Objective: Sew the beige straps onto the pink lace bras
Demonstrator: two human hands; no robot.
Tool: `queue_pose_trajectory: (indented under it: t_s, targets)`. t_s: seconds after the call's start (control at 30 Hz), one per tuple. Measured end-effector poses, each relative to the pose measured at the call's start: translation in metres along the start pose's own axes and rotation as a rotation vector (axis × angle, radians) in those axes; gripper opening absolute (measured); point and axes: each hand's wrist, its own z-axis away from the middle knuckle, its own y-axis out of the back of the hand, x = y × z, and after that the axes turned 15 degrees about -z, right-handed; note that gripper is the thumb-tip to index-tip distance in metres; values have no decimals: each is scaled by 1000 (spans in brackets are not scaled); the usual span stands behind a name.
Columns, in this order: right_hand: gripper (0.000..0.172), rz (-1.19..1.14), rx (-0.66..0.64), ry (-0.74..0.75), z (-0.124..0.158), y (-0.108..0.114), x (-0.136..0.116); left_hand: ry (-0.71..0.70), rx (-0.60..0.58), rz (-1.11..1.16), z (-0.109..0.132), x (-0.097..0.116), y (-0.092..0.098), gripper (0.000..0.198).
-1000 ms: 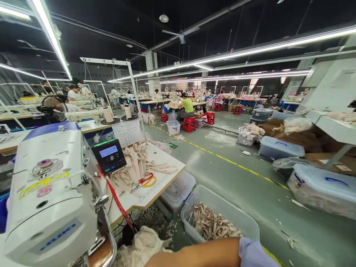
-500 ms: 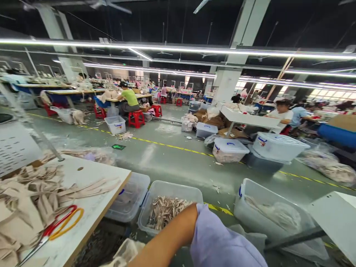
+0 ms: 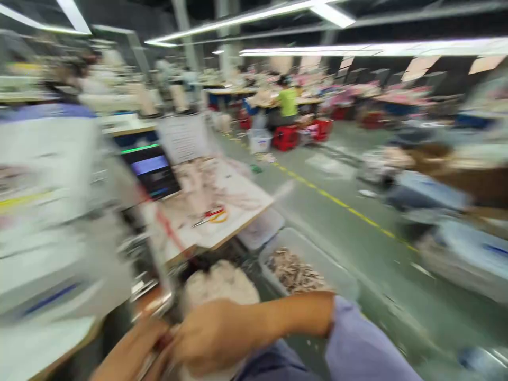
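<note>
My right hand (image 3: 214,333) is closed at the bottom of the view, its wrist bent in from the right below a lilac sleeve. My left hand (image 3: 137,346) lies against it on the left, fingers curled. Both sets of fingertips meet near a small reddish patch, and motion blur hides what is between them. Beige cloth (image 3: 222,283) rises just behind my right hand, and more pale material shows below it. A metal machine part (image 3: 153,301) stands right above my left hand.
A large white machine (image 3: 47,211) fills the left side. Beyond my hands, a white table (image 3: 246,203) bears beige strips and scissors (image 3: 216,214), beside a dark screen (image 3: 151,169). A clear bin (image 3: 337,270) of scraps stands right. A person in green (image 3: 288,100) sits farther off.
The view has swung left and down, bringing the machine, the screen and both hands into sight. Earlier only my right arm showed, reaching down past the table edge.
</note>
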Motion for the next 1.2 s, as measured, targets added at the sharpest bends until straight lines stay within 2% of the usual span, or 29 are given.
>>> queue_pose_trajectory:
  t_s: [0.03, 0.1, 0.17, 0.23, 0.3, 0.4, 0.57, 0.67, 0.8, 0.9, 0.97, 1.07, 1.2]
  targets:
    - [15, -96, -31, 79, 6, 6, 14, 153, -11, -30, 24, -3, 16, 21]
    - [17, -298, 73, 67, 11, 9, 41, 460, 25, 66, 60, 6, 43, 20]
    - [14, -490, 177, 71, 10, 7, 54, 707, 199, 326, 74, 21, 56, 19]
    - [13, -575, 215, 106, 8, 9, 53, 826, 388, 523, 73, 30, 60, 15]
    - [14, -560, 190, 138, 6, 13, 45, 831, 446, 514, 68, 34, 61, 13]
    - [18, -495, 134, 118, 1, 17, 36, 775, 457, 298, 67, 35, 60, 15]
    - [18, -516, 100, 65, 0, 12, 40, 680, 552, 6, 74, 31, 47, 20]
    - [15, -568, 110, 12, -1, 10, 41, 652, 551, 24, 73, 27, 44, 19]
    - [14, -635, 113, -137, -5, 13, 46, 647, 519, 117, 70, 22, 53, 16]
    - [17, -561, 125, -229, -10, 20, 55, 673, 503, 84, 71, 19, 60, 14]
    - [20, -471, 122, -241, -15, 25, 63, 632, 482, 35, 72, 17, 64, 11]
    - [21, -445, 21, -201, -23, 33, 70, 520, 456, -14, 73, 16, 68, 9]
    - [17, -583, -102, -258, -31, 39, 70, 495, 440, -39, 72, 14, 72, 11]
